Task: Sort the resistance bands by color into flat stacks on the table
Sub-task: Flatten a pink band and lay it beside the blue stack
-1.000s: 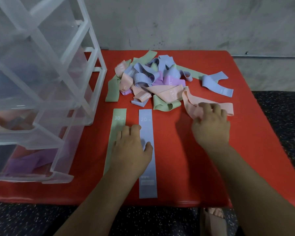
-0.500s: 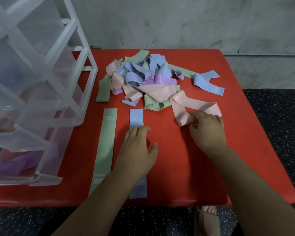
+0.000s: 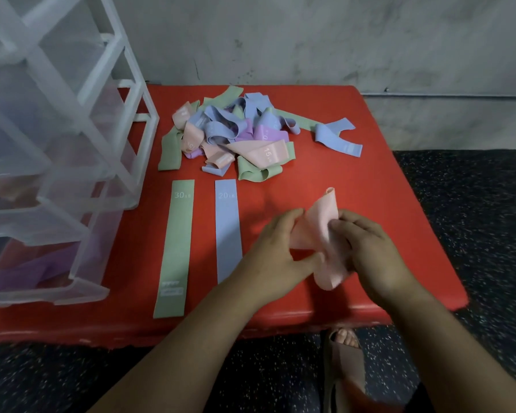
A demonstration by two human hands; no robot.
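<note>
Fingers of the left hand curl against one side of a pink band while the right hand pinches the other side. Both hands hold it crumpled and raised just above the red table, near the front edge. Blur hides how the right fingertips sit on the fabric, though they appear to be gripping a fold.

Just left of the left hand a blue band marked 20 LB lies flat, its near end hidden behind the left wrist. A green band marked 30 LB lies flat beside it, parallel, with a strip of table between them. Behind both sits a tangled pile of pink, blue, green and purple bands.

A clear plastic drawer unit stands on the table's left side, with purple fabric showing in its lowest drawer. Below the table's front edge, a sandalled foot rests on a dark speckled floor.
</note>
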